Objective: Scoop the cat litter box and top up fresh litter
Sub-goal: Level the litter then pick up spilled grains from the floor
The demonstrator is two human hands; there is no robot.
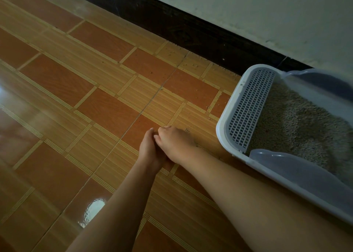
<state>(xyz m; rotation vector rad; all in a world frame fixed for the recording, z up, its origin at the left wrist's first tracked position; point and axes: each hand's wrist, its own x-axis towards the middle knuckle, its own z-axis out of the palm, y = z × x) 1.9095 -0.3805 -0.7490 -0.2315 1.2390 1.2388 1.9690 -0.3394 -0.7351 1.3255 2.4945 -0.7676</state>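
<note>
1. Head view: a white plastic cat litter box (221, 129) stands on the floor at the right. Its far end lies by a black skirting board (191, 33) under a pale painted wall (267, 12).
2. A grey slotted plastic grid (250, 108) lines the left end of the box. Grey-beige granular litter (298, 121) fills the tray to the right of it, and a translucent bluish plastic guard (286, 165) sits on the near rim.
3. The left hand (150, 150) and the right hand (175, 142) meet low over the orange and tan tiled floor (95, 79), left of the box and apart from it.
4. The left hand shows edge-on, with its fingers straight and together.
5. The right hand's fingers are curled, their tips against the left fingers. Whether they pinch anything I cannot tell.
6. Loose litter grains (191, 64) lie scattered on the tiles between the hands, the box and the skirting board.
</note>
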